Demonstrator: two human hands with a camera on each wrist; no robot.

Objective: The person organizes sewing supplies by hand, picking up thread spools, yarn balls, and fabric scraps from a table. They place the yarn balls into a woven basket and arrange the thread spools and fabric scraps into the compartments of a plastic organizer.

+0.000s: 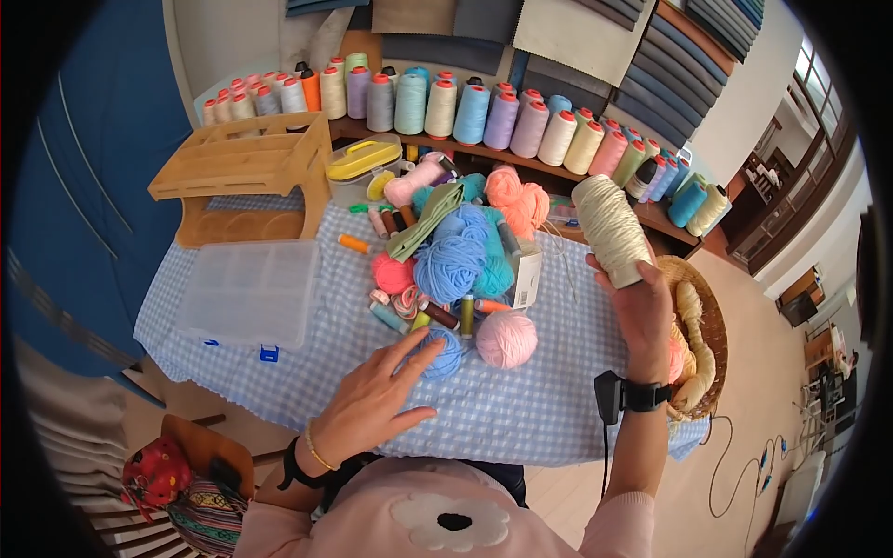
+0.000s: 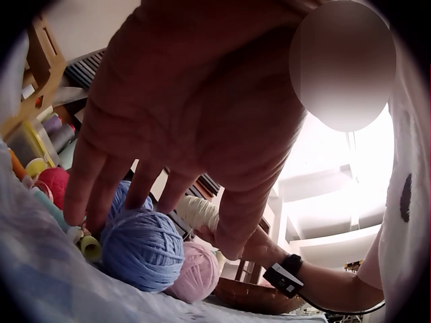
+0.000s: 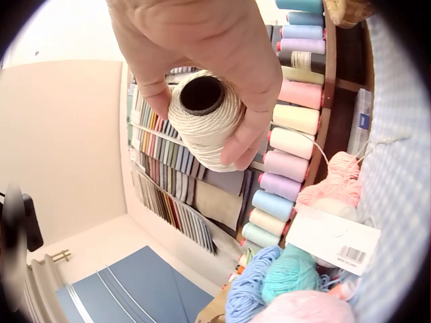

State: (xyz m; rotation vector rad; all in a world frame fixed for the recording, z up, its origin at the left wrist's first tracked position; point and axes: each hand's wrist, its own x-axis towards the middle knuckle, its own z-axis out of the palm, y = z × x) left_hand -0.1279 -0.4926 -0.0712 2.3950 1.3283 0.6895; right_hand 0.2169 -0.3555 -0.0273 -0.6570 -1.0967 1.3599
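Note:
In the head view my right hand [image 1: 646, 312] grips a cone of cream cord [image 1: 609, 223] near its lower end, held up above the table's right side. The right wrist view shows thumb and fingers around the cord cone [image 3: 209, 134], its dark hollow core facing the camera. My left hand [image 1: 372, 400] reaches over the front of the table, fingers extended onto a small blue yarn ball [image 1: 449, 359]. In the left wrist view the fingers are straight and spread behind the blue ball [image 2: 143, 252]. A pale pink yarn ball [image 1: 507, 339] sits just right of it.
Yarn skeins [image 1: 451, 256] and small thread spools are heaped mid-table. A clear plastic case [image 1: 246, 293] and a wooden rack [image 1: 242, 158] stand left. A wicker basket [image 1: 716, 325] holding yarn is at the right edge. Thread cones [image 1: 502, 121] line the back shelf.

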